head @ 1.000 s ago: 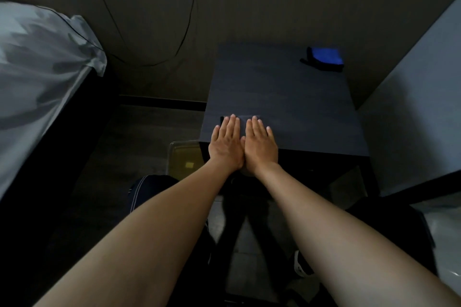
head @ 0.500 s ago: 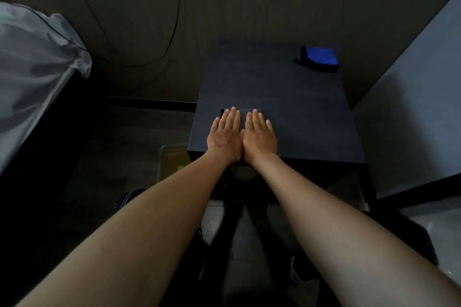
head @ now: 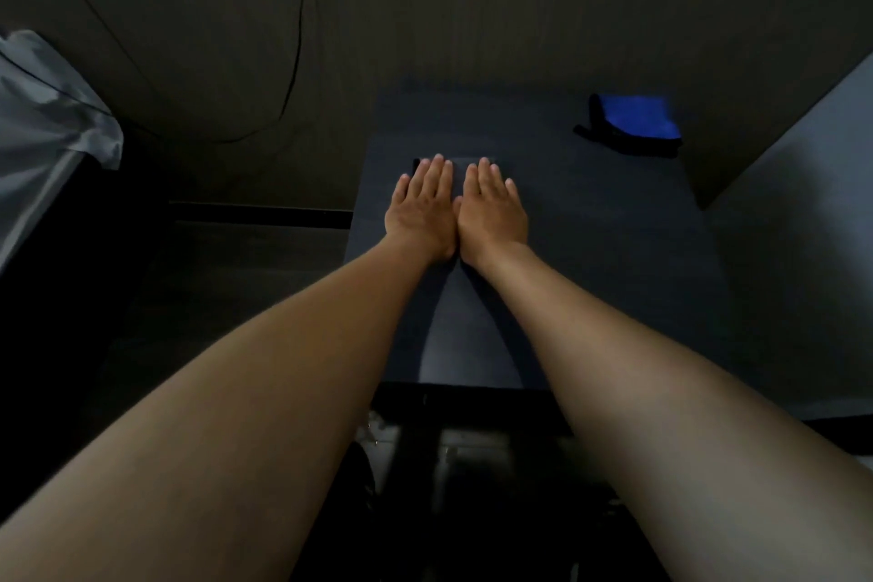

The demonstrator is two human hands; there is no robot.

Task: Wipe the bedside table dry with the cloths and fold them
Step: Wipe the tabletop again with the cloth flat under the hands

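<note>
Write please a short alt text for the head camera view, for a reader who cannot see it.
Both hands, the left hand and the right hand, press flat side by side on a dark cloth on the dark bedside table. A blue cloth lies at the table's far right corner; pale bedding shows at left.

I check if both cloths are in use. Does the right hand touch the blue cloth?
Apart. The head view shows the right hand flat mid-table, with bare table between it and the blue cloth.
</note>
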